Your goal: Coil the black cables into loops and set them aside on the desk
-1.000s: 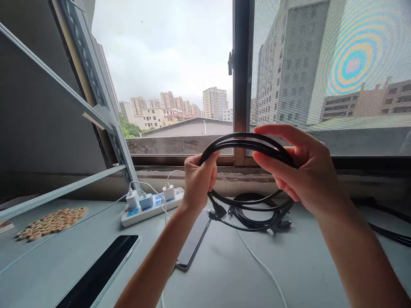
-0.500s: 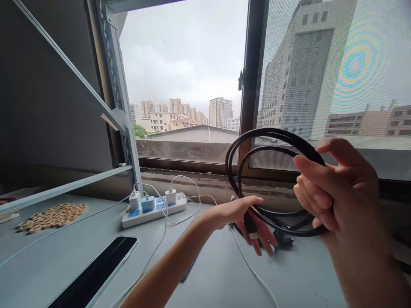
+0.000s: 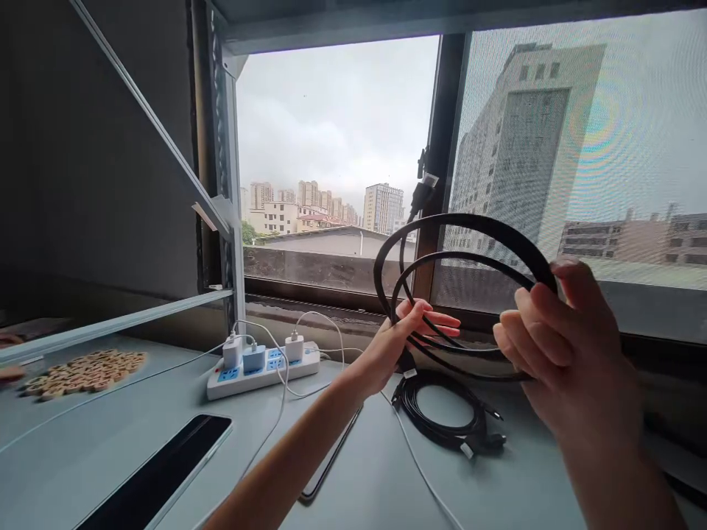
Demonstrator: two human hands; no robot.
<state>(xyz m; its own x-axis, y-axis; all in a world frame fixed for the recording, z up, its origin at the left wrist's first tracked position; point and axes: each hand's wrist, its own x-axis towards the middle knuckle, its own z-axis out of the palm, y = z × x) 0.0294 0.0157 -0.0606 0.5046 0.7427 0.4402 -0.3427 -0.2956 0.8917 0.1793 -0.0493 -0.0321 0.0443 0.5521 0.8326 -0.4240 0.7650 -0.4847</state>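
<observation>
One looped black cable (image 3: 469, 220) is above the table (image 3: 497, 493) in my view, clamped in the right hand (image 3: 574, 346); the left hand (image 3: 395, 342) sits among its loops, fingers apart; another coil (image 3: 417, 423) lies below.

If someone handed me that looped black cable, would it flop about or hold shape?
Probably springy rather than limp: the looped black cable arches in open curves out from the right hand. Its loops might spread if released, since they stand apart. The raised plug could swing, being bulkier than the cable.
</observation>
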